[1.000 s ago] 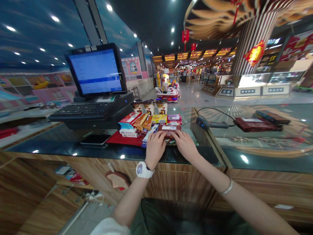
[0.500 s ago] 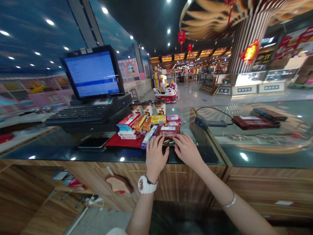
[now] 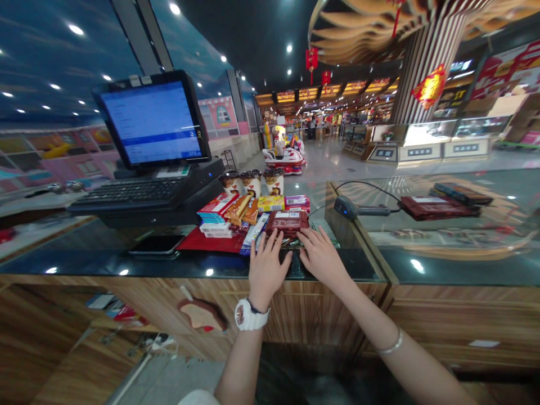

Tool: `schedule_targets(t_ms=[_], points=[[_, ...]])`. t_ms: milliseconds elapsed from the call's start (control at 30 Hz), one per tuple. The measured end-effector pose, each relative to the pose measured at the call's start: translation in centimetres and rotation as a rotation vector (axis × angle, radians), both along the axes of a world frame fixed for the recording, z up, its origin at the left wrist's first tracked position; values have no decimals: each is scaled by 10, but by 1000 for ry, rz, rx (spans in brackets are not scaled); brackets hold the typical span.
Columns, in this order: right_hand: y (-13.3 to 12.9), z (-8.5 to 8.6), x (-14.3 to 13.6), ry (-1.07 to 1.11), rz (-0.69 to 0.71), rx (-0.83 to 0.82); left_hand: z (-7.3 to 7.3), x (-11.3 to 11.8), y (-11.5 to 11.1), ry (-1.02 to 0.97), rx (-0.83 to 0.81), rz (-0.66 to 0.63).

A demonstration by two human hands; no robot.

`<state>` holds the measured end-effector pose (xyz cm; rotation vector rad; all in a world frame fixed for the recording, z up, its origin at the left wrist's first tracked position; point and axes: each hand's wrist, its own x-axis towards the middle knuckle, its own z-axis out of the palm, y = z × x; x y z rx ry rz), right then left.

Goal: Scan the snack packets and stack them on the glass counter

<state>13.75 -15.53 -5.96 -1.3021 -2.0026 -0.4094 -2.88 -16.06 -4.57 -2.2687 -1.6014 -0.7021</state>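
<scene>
A brown snack packet (image 3: pixel 288 220) with a white label lies flat on the glass counter, on top of other wrapped packets. My left hand (image 3: pixel 268 269) reaches its near left edge, fingers stretched and spread. At the near right edge is my right hand (image 3: pixel 323 253), its fingers also apart. Both sets of fingertips seem to touch the packet or rest just short of it. Left of it lie a blue-and-white packet (image 3: pixel 255 230), orange-brown wrapped bars (image 3: pixel 243 209) and red-and-blue boxes (image 3: pixel 216 208). Behind are a yellow box (image 3: pixel 270 203) and a purple packet (image 3: pixel 297 202).
Three lidded cups (image 3: pixel 251 183) stand behind the snacks. A monitor (image 3: pixel 152 121), keyboard (image 3: pixel 126 193) and phone (image 3: pixel 157 244) are to the left. On the right lie a barcode scanner (image 3: pixel 358 210), its cable and more brown packets (image 3: pixel 436 207).
The whole view has shifted slightly. My hands keep almost the same place at the near edge of the brown packet, and the snacks look unmoved.
</scene>
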Motion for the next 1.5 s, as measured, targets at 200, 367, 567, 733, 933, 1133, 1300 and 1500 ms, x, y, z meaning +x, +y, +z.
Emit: schedule_targets(t_ms=[200,367,567,733,933,1133,1300,1500], points=[[0,-1,-1,-8,-11,-61,-4,0,6,23,-37,6],[2,-4,-1,-5,-3,-59,-5,1,8,32,-68,10],[2,2,0,25,18,-60,2,1,4,9,-62,0],[-2,14,24,66,67,45,18,7,3,34,-50,-104],[-7,27,88,69,-17,181,46,49,-1,68,-26,-287],[-9,25,165,-6,-171,161,55,111,8,131,4,-489],[-12,15,231,-36,-333,97,57,169,20,194,7,-610],[-16,3,297,-81,-498,18,54,235,36,256,30,-725]])
